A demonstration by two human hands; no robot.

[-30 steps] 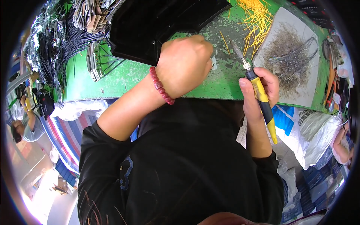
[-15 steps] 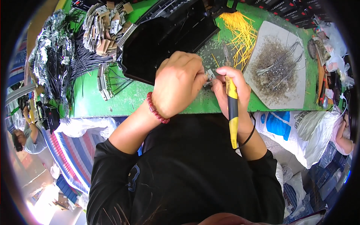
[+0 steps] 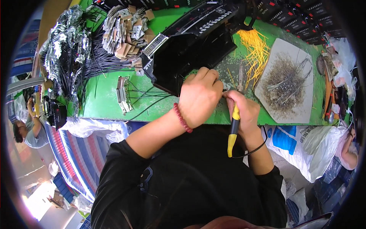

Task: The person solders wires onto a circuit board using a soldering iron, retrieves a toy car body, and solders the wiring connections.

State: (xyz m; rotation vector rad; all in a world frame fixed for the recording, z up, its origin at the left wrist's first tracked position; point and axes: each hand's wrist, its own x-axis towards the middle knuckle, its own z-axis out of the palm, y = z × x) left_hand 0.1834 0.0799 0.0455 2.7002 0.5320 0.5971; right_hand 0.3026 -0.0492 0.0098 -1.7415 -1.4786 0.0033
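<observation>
My right hand [image 3: 248, 112] is wrapped round a yellow-and-black soldering iron [image 3: 233, 129], its handle end pointing down toward me and a black cord trailing from it. The iron's tip rises past the fingers over the green bench. Close beside it, my left hand [image 3: 200, 97], with a red bead bracelet [image 3: 182, 118] at the wrist, has its fingers curled together. Whatever they pinch is hidden behind them. A large black plastic housing [image 3: 166, 59] lies just beyond the left hand. Left of that hand, a small stack of flat metal pieces [image 3: 122, 95] with black wires sits on the bench.
Cut yellow wires [image 3: 253, 45] lie in a pile beyond the right hand. At right, a grey board [image 3: 266, 108] bears dark crumbs and thin wires. Bundles of silvery parts [image 3: 63, 57] and cardboard-coloured pieces [image 3: 124, 34] fill the far left. Other people work at both sides.
Both hands appear slightly lower and closer together. The small pale metal piece seen between them earlier is now hidden. The whole bench has shifted right and down in view.
</observation>
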